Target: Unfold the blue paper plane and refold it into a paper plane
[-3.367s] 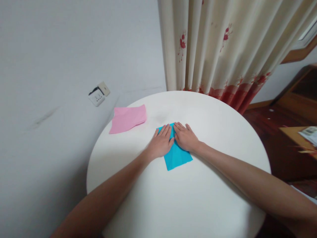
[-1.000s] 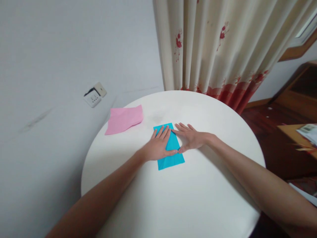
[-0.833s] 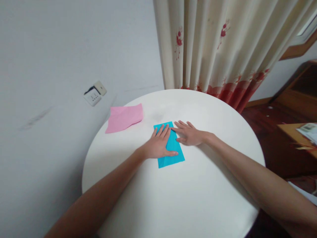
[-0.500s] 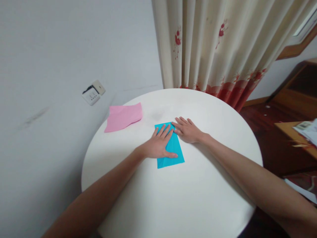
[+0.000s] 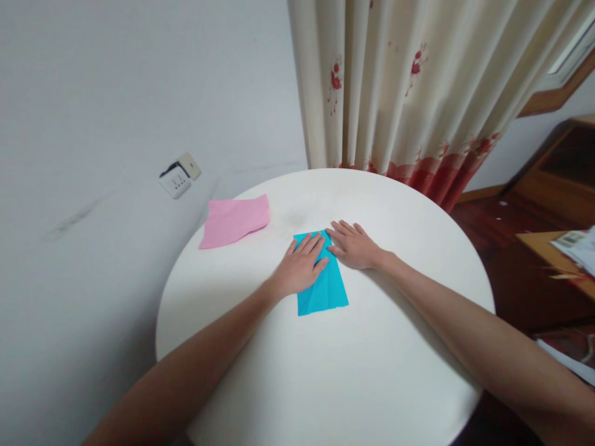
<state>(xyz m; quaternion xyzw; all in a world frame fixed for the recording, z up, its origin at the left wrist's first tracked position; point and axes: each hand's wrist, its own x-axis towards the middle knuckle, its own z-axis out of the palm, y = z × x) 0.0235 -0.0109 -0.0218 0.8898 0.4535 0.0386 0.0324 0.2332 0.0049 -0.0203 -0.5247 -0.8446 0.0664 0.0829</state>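
1. I see a round white surface (image 5: 353, 371) from above, and my two bare arms reach across it.
2. A blue paper (image 5: 325, 285) lies flat near the middle of the surface. It looks folded into a long shape, with its far end under my hands.
3. My left hand (image 5: 301, 267) lies flat on the left part of the blue paper. The palm is down and the fingers are spread out straight. It grips nothing; it only presses on the paper.
4. My right hand (image 5: 354, 246) lies flat too, palm down, fingers out straight. It sits at the far right corner of the blue paper. Its fingertips touch the paper's edge, and the rest of the hand rests on the bare surface. It holds nothing either.
5. The two hands are just beside each other at the far end of the paper. The near end of the blue paper sticks out uncovered.
6. A pink paper (image 5: 235, 220) lies flat on the surface to the far left, near the rim. It is well apart from both hands.
7. A grey wall is on the left, and a white wall socket (image 5: 179, 176) is stuck on it.
8. A cream curtain (image 5: 409, 87) with red flowers hangs behind the surface.
9. A brown wooden floor (image 5: 502, 248) shows on the right.
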